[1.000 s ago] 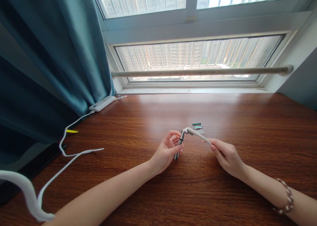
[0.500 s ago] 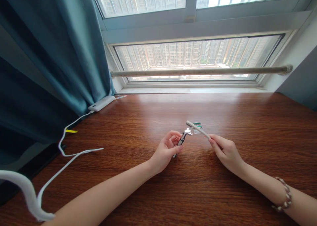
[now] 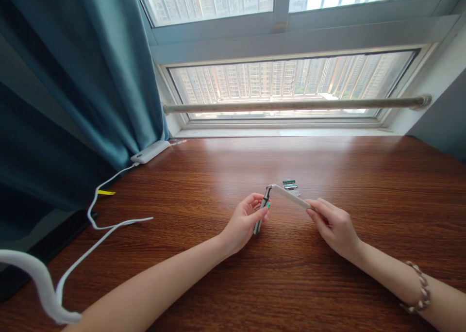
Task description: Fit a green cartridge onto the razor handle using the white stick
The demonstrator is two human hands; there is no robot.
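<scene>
A grey-and-black razor (image 3: 259, 221) stands tilted in my left hand (image 3: 243, 220), which is closed around its handle with the thumb in front. Its head points up and away from me. My right hand (image 3: 335, 225) pinches one end of a pale, slim stick (image 3: 293, 197), shaped like a toothbrush. The stick's far end meets the razor's head; I cannot make out bristles. Just beyond the stick, a small clear pack of razor cartridges (image 3: 290, 184), with green strips, lies on the wooden table (image 3: 345, 172).
At the left, a white power strip (image 3: 151, 152) lies against the blue curtain (image 3: 109, 79). White cables (image 3: 98, 237) run along the table's left side, near my left forearm. A yellow tag (image 3: 107, 192) is there too. The window (image 3: 291, 79) with a rail is at the back.
The razor has turned more upright in my left hand. The stick's far end has moved left and down onto the razor's head, uncovering the cartridge pack.
</scene>
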